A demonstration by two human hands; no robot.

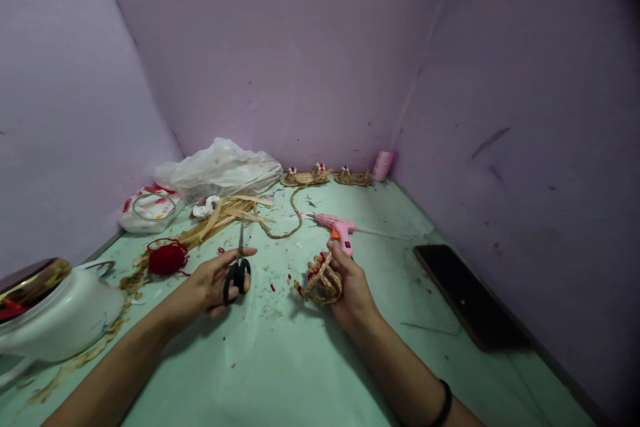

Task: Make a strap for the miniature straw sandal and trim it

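My left hand is closed around the black handles of a pair of scissors, whose blades point away from me. In my right hand is a small braided straw piece with red yarn worked into it, held above the table between thumb and fingers. Just beyond that hand lies a pink glue gun with an orange trigger, its nozzle toward the left. Small red yarn scraps are scattered on the table between the two hands.
Left of my left hand are a red yarn ball, straw strips and a white pot-like container. A plastic bag, braided straw pieces and a pink thread spool line the back. A dark phone lies right.
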